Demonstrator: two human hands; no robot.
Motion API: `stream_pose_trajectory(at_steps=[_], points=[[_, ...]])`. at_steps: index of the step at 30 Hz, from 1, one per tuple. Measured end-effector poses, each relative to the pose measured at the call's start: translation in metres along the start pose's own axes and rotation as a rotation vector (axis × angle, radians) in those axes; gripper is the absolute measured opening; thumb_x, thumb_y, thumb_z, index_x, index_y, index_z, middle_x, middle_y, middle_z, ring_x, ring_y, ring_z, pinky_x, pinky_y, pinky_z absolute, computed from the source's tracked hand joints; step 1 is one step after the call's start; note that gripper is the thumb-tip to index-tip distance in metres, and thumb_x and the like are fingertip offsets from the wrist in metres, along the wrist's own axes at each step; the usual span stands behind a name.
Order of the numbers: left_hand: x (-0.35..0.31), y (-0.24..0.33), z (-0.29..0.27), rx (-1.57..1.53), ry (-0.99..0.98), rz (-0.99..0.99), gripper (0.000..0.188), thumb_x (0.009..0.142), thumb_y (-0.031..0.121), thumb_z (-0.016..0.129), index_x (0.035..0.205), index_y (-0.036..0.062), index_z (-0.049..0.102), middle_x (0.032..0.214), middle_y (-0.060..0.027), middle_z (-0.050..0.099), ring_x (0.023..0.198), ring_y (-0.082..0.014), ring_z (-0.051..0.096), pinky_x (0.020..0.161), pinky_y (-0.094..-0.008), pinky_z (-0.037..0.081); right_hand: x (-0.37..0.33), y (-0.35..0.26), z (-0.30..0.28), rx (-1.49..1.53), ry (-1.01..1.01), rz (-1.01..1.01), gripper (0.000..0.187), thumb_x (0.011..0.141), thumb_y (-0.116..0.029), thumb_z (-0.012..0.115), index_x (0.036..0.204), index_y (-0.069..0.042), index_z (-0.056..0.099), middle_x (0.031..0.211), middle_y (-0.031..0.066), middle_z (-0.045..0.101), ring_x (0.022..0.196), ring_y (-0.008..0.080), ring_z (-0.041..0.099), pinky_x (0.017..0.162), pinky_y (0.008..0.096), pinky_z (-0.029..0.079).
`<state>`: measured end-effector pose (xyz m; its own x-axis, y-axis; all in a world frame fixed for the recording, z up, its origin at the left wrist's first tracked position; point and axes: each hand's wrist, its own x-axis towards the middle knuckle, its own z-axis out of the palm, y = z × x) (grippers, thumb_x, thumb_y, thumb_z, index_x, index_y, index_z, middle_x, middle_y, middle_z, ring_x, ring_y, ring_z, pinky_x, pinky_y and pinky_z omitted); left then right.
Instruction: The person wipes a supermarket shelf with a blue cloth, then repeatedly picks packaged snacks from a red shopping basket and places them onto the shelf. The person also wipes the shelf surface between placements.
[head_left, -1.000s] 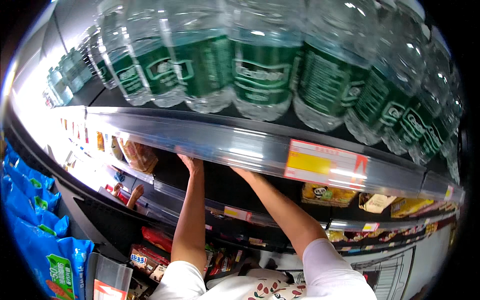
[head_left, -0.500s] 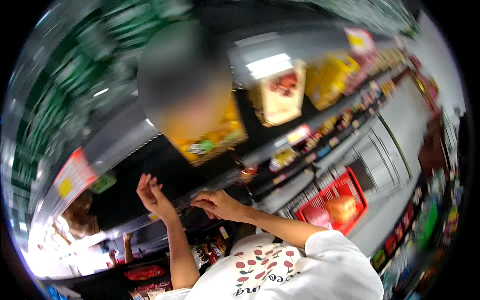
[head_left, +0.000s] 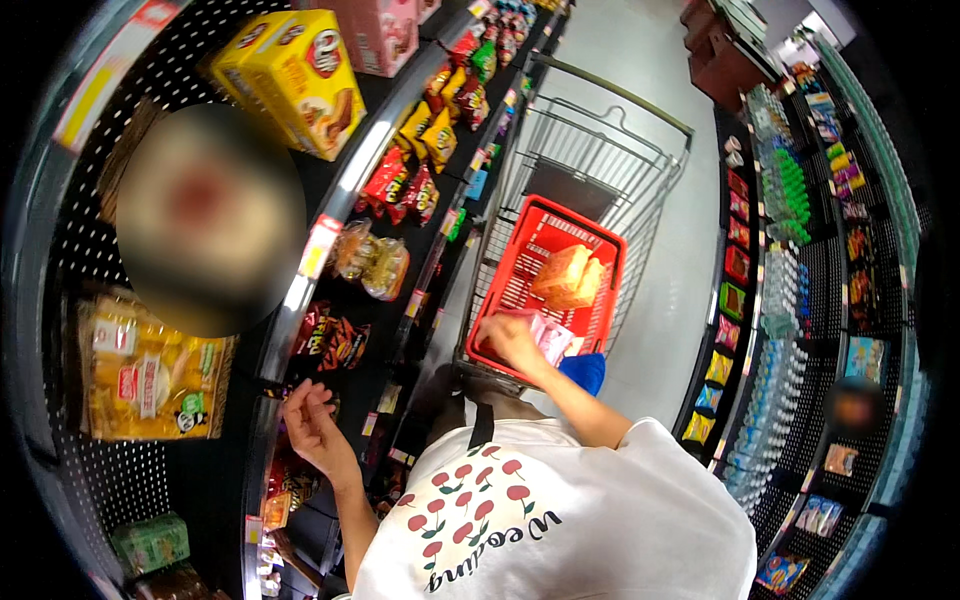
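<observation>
My left hand is raised beside the front edge of the shelf on the left. Its fingers are loosely bent and apart, with nothing in them. My right hand reaches over the near left corner of a red plastic basket, close to a pink package. Its fingers are bent and slightly blurred, so whether they grip anything cannot be made out. Farther up in the basket are orange-yellow packages. The basket sits in a metal shopping cart.
The black shelf unit at left carries a yellow box, a pink box, a clear yellow food pack and snack bags lower down. Another stocked shelf stands across the grey aisle floor. Something blue is beside the basket.
The view has swung rightward from the shelf to the cart and basket. My right hand has moved from the shelf edge, near my left hand, to over the basket. My left hand stays by the shelf.
</observation>
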<state>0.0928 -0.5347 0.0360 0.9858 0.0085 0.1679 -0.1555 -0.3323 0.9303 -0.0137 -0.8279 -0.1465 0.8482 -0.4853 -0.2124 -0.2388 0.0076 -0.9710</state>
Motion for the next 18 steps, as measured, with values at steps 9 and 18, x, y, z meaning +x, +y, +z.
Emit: stream_pose_trajectory(at_steps=[9, 18], points=[[-0.015, 0.001, 0.058, 0.049, -0.271, -0.124, 0.018, 0.104, 0.01, 0.056, 0.116, 0.0011, 0.066, 0.099, -0.0101, 0.071, 0.085, -0.0158, 0.069, 0.076, -0.0281, 0.054, 0.043, 0.142, -0.177, 0.061, 0.554, 0.415, 0.029, 0.099, -0.016, 0.061, 0.126, -0.002, 0.061, 0.09, 0.0107, 0.071, 0.064, 0.0167, 0.07, 0.05, 0.0318, 0.06], [-0.027, -0.007, 0.071, 0.104, -0.316, -0.261, 0.017, 0.103, 0.007, 0.055, 0.114, -0.0003, 0.065, 0.099, -0.0101, 0.071, 0.085, -0.0157, 0.069, 0.08, -0.0274, 0.053, 0.095, 0.212, -0.213, -0.299, 0.501, 0.588, 0.037, 0.097, -0.026, 0.066, 0.115, 0.007, 0.063, 0.086, 0.0196, 0.072, 0.061, 0.0252, 0.073, 0.049, 0.0385, 0.062]])
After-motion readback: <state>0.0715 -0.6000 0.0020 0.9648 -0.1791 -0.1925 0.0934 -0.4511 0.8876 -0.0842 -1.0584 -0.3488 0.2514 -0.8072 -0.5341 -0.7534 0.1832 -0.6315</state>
